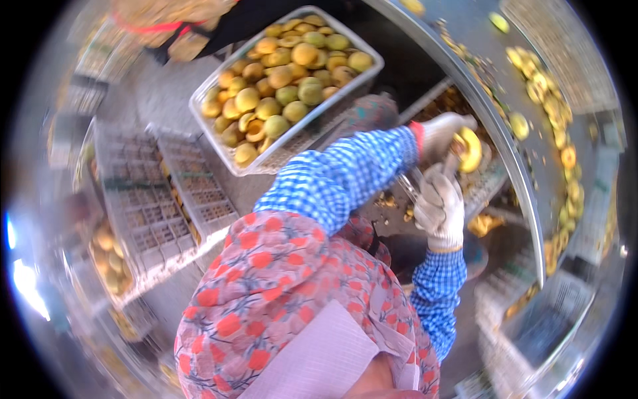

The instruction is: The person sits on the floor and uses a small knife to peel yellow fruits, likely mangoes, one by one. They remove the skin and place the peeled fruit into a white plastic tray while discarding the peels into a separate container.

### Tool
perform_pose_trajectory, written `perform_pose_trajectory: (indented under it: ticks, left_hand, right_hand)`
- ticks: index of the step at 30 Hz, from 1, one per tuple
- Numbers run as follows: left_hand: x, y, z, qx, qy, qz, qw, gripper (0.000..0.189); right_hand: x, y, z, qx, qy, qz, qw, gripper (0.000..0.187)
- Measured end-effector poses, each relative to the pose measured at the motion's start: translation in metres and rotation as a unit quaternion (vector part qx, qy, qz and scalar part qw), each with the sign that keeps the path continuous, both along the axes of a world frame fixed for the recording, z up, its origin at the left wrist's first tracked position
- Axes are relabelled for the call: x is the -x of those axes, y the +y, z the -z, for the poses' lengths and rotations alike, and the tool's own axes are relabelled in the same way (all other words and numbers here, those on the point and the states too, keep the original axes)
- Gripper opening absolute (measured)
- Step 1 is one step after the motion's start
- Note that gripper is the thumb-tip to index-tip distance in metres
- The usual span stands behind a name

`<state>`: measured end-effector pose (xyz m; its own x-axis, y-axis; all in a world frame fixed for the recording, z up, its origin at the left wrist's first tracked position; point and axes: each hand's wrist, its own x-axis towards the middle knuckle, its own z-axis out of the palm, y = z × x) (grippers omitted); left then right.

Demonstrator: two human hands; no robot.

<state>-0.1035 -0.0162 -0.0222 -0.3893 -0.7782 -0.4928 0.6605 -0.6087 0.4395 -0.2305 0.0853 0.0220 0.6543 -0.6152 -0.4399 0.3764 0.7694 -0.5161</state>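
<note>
In the head view my left hand (440, 132), in a pale work glove, holds a yellow stone-fruit half (471, 150), its cut edge curved like a crescent. My right hand (436, 202), gloved too, grips a metal hand tool (409, 187) with its handles partly hidden by the fingers. The tool's working end lies against the fruit's inner side, blurred by motion. Both hands are above a crate (481, 192) that holds brown scraps. To the left, a white plastic crate (294, 149) is heaped with yellow-green fruit (284, 75), some of it split.
A metal work table (503, 129) curves along the right, bearing a row of cut fruit (551, 107). Stacked plastic crates (134, 194) stand at left. An empty-looking crate (541, 319) is at lower right. A person's straw hat (172, 17) shows at the top.
</note>
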Motion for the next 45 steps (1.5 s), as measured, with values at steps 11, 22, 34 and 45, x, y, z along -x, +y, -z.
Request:
perform_pose_trajectory:
  ticks: [11,22,34,45]
  left_hand:
    - [-0.158,0.071,-0.027,0.278,-0.473,-0.286,0.785,0.047]
    - [-0.471,0.220,0.127,-0.031,-0.914,-0.080,0.398,0.046]
    - [-0.411,0.164,0.113,-0.190,-0.904,-0.004,0.383,0.056]
    - [-0.204,0.010,-0.024,0.131,-0.795,-0.095,0.584,0.048]
  right_hand:
    - [0.024,-0.009,0.034,-0.064,0.112,0.154,0.980,0.012]
    - [0.019,-0.024,0.042,0.024,0.174,0.074,0.982,0.005]
    - [0.214,-0.091,-0.026,0.204,0.544,0.325,0.746,0.022]
    - [0.437,-0.210,-0.013,0.211,0.854,0.220,0.422,0.056]
